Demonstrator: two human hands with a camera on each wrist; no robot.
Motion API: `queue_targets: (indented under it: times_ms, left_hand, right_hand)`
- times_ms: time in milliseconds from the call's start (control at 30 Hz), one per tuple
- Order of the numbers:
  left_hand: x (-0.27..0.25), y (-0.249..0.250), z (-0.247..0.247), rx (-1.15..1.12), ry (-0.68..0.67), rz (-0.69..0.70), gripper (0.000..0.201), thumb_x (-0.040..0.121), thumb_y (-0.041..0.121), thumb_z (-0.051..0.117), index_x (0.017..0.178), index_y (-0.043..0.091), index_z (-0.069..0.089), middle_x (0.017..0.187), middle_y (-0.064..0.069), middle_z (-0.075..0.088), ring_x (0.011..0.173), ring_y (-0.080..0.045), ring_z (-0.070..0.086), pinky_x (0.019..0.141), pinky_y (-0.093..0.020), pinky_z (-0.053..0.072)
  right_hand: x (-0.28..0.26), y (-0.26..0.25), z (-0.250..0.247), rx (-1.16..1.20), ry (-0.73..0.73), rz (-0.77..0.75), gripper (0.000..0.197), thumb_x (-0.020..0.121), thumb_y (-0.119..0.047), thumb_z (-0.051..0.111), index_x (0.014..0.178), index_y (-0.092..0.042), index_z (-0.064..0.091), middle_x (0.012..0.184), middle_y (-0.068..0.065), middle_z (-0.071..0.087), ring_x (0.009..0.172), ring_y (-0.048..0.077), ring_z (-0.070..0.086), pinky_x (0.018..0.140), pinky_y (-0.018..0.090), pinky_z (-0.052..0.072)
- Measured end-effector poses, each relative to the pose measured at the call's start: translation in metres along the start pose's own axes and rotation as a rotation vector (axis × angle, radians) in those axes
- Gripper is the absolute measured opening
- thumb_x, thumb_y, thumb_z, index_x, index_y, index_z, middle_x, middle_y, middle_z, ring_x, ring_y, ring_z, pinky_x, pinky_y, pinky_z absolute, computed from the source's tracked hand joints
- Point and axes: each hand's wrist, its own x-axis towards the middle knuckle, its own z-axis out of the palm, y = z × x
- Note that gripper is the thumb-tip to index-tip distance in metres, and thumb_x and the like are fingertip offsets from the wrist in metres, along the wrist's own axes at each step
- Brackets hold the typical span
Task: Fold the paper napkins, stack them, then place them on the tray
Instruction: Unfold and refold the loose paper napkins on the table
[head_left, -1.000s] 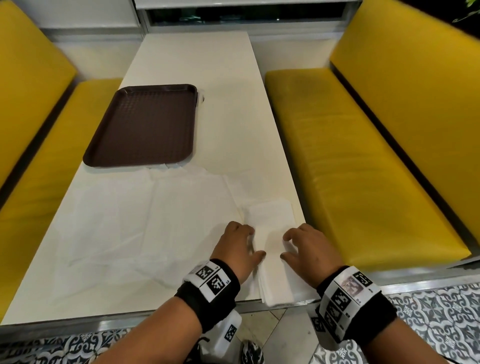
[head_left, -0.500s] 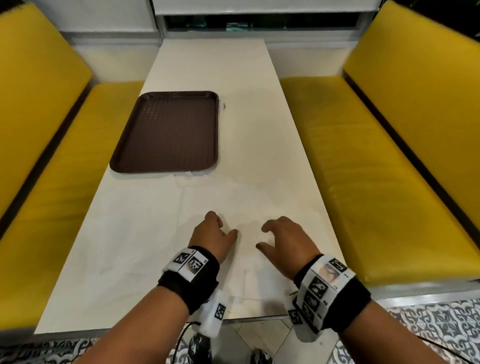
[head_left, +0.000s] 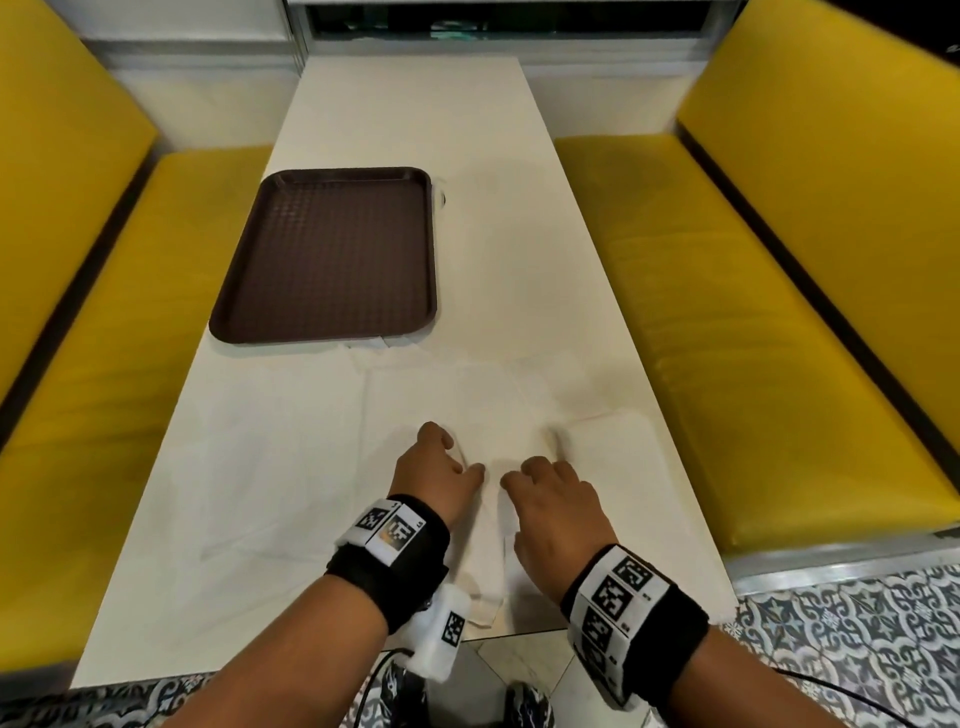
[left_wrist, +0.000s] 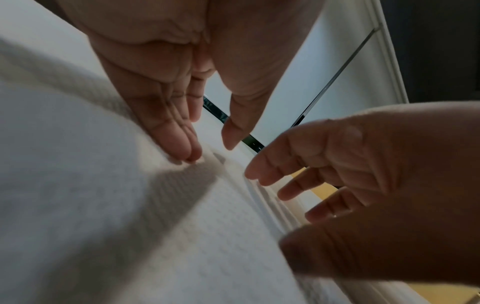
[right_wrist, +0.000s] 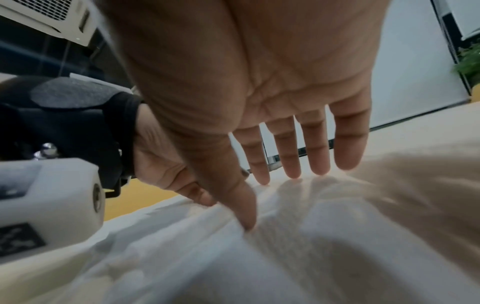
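Head view | hands (head_left: 493, 478) flat, fingers straight, on napkins (head_left: 483, 540); tray (head_left: 332, 254) beyond; yellow benches (head_left: 753, 332) flanking

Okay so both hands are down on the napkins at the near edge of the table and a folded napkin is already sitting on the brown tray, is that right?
Not quite. Both the left hand and right hand are on the napkins at the near edge of the table, but the head view shows the brown tray holding nothing yet.

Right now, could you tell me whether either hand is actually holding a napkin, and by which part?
Neither holds anything. The left hand and right hand lie with straight fingers on the white napkin on the table, fingertips pressing its surface.
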Motion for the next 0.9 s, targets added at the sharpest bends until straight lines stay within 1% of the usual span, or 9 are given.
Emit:
queue_targets:
  times_ms: [100,167,200,333,400,567,733,833,900]
  left_hand:
    - [0.0,-0.001,0.0,0.01,0.005,0.005,0.031,0.085,0.031,0.066,0.103,0.018,0.043,0.079,0.006,0.06,0.077,-0.015,0.055,0.068,-0.022,0.035]
    - [0.0,-0.001,0.0,-0.002,0.008,0.003,0.029,0.086,0.032,0.064,0.102,0.018,0.044,0.076,0.007,0.06,0.076,-0.015,0.055,0.068,-0.023,0.035]
    - [0.0,-0.001,-0.001,-0.011,0.01,0.001,0.028,0.086,0.032,0.063,0.101,0.018,0.044,0.075,0.008,0.058,0.076,-0.015,0.055,0.068,-0.023,0.035]
    - [0.0,0.0,-0.002,-0.078,0.009,-0.013,0.029,0.088,0.039,0.06,0.101,0.016,0.046,0.077,0.005,0.061,0.081,-0.02,0.061,0.071,-0.028,0.042]
    - [0.001,0.001,-0.001,-0.159,0.005,-0.036,0.035,0.088,0.044,0.06,0.105,0.016,0.046,0.078,0.0,0.067,0.082,-0.023,0.065,0.078,-0.034,0.05]
    - [-0.002,0.009,-0.002,-0.398,-0.027,-0.066,0.045,0.085,0.03,0.067,0.117,0.018,0.037,0.08,-0.005,0.067,0.069,-0.024,0.07,0.08,-0.042,0.057]
    - [0.002,0.015,-0.007,-0.114,0.075,0.08,0.025,0.084,0.024,0.066,0.098,0.015,0.048,0.084,-0.003,0.062,0.08,-0.026,0.062,0.075,-0.031,0.048]
    - [0.004,0.018,-0.012,-0.087,0.118,0.137,0.018,0.084,0.021,0.068,0.089,0.014,0.053,0.08,-0.001,0.058,0.081,-0.025,0.058,0.073,-0.029,0.042]
    - [0.004,0.02,-0.014,-0.084,0.138,0.152,0.016,0.083,0.019,0.068,0.089,0.014,0.054,0.081,-0.001,0.058,0.082,-0.024,0.057,0.074,-0.028,0.041]
  right_hand:
    - [0.001,-0.003,0.0,-0.018,0.069,-0.018,0.024,0.068,-0.009,0.067,0.09,-0.018,0.062,0.096,0.003,0.058,0.09,0.028,0.053,0.064,0.033,0.034]
    - [0.003,-0.002,0.001,-0.027,0.137,-0.005,0.028,0.048,-0.008,0.08,0.062,-0.02,0.06,0.068,-0.001,0.057,0.064,0.024,0.055,0.05,0.03,0.031]
    - [0.003,-0.001,0.004,-0.032,0.177,0.002,0.027,0.047,-0.008,0.081,0.059,-0.021,0.06,0.064,-0.002,0.056,0.061,0.024,0.054,0.048,0.03,0.031]
    - [-0.001,-0.002,0.0,0.133,0.187,0.022,0.009,0.085,-0.014,0.058,0.089,-0.017,0.066,0.092,0.001,0.061,0.088,0.028,0.054,0.069,0.037,0.043]
    - [-0.005,-0.002,-0.005,0.213,0.218,0.017,0.012,0.09,-0.02,0.053,0.095,-0.018,0.063,0.095,0.0,0.06,0.09,0.026,0.054,0.074,0.039,0.046]
    - [-0.011,-0.002,-0.008,0.376,0.272,-0.016,0.01,0.091,-0.025,0.055,0.098,-0.021,0.062,0.095,-0.003,0.06,0.09,0.021,0.054,0.076,0.035,0.045]
    - [-0.012,0.01,-0.006,0.347,0.333,0.046,0.026,0.089,-0.021,0.056,0.114,-0.018,0.061,0.112,0.001,0.062,0.102,0.025,0.056,0.083,0.041,0.048]
    - [-0.01,0.024,0.0,0.167,0.284,0.094,0.034,0.076,-0.009,0.066,0.11,-0.014,0.065,0.113,0.008,0.063,0.105,0.035,0.058,0.077,0.044,0.049]
    - [-0.01,0.029,0.002,0.093,0.216,0.13,0.04,0.076,-0.008,0.064,0.115,-0.015,0.061,0.122,0.009,0.058,0.116,0.037,0.052,0.084,0.044,0.046]
